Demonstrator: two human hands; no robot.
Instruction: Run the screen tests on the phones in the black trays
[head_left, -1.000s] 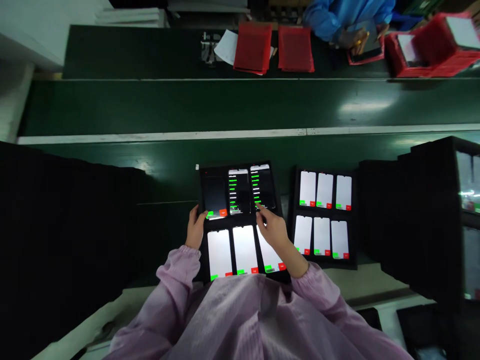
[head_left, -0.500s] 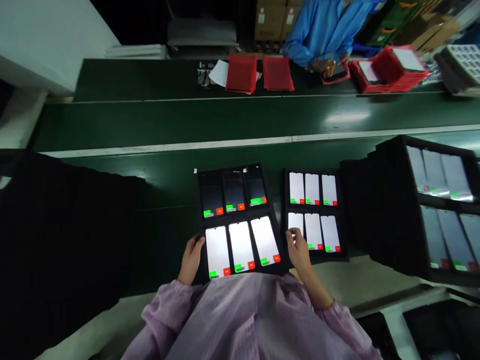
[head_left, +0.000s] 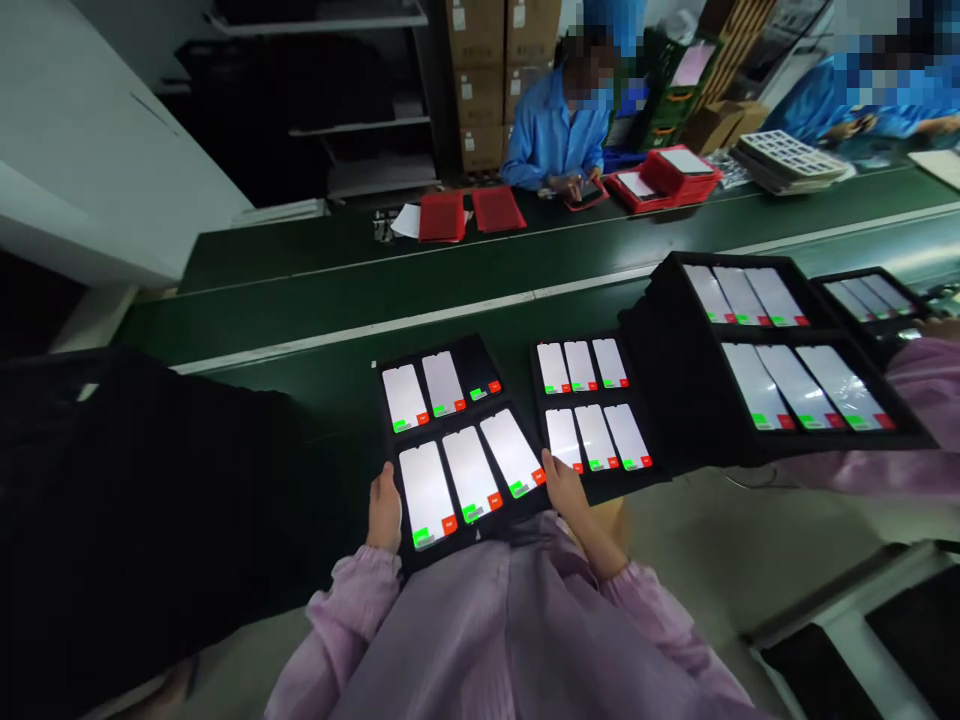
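In front of me is a black tray with two rows of phones. The front row, including the middle phone, glows white, with green and red patches at the bottom of each screen. Behind it, the left phone and its neighbour are lit, while the right phone has a dark screen. My left hand is closed around the tray's left edge, fingers partly hidden. At the right edge, by the front right phone, my right hand grips the same tray.
Close on the right lies a second black tray of lit phones, beside a tall stack of black trays. A dark stack fills the left. Across the green bench, a co-worker in blue handles a phone near red sleeves.
The view has swung up and right. Two back-row screens have turned from dark to white. My right hand has moved from near the second tray onto the first tray's right edge.
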